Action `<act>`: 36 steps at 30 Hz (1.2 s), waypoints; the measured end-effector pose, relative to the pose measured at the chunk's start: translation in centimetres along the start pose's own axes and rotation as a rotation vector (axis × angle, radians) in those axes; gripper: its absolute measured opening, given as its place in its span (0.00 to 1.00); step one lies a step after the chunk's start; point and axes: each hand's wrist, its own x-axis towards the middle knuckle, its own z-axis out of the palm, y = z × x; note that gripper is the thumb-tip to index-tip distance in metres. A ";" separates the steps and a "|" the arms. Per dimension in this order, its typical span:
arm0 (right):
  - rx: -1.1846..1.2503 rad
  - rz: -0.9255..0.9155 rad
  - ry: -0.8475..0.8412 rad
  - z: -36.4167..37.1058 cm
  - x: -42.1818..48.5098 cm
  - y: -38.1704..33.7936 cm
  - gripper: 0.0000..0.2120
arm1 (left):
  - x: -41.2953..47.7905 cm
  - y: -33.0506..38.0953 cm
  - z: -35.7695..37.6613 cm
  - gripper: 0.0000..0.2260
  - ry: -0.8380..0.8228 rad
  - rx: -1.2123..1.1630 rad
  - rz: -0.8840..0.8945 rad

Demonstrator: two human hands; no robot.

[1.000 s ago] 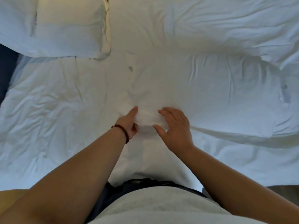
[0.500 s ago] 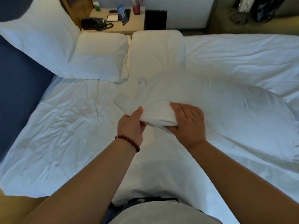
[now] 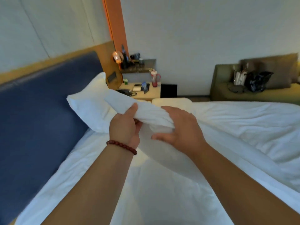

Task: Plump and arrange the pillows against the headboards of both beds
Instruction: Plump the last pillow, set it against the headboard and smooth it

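Both my hands hold the near end of a white pillow, raised off the bed. My left hand, with a red bead bracelet at the wrist, grips the bunched edge with the thumb on top. My right hand curls its fingers over the same edge just to the right. Another white pillow leans upright against the blue headboard. A further pillow lies flat at the far edge of the bed. The white sheet covers the mattress below my arms.
A rumpled white duvet fills the right of the bed. Beyond the bed stands a wooden nightstand with a phone, cards and a pink-lidded bottle. A green sofa with bags sits at the far right.
Both hands have lifted the pillow's end off the bed and up toward the headboard. My view has tilted up, from the mattress to the wall and nightstand.
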 end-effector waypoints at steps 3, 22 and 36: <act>0.044 -0.045 0.057 0.5 1.6 -3.1 0.35 | 0.0 2.5 -0.4 0.10 0.011 0.042 0.017; 0.402 0.209 0.515 -0.2 15.6 -9.6 0.28 | 8.9 11.1 -6.1 0.19 -0.075 0.687 0.256; 1.073 0.676 0.468 0.6 23.3 -14.1 0.19 | 17.6 16.5 -10.6 0.38 0.030 0.284 0.086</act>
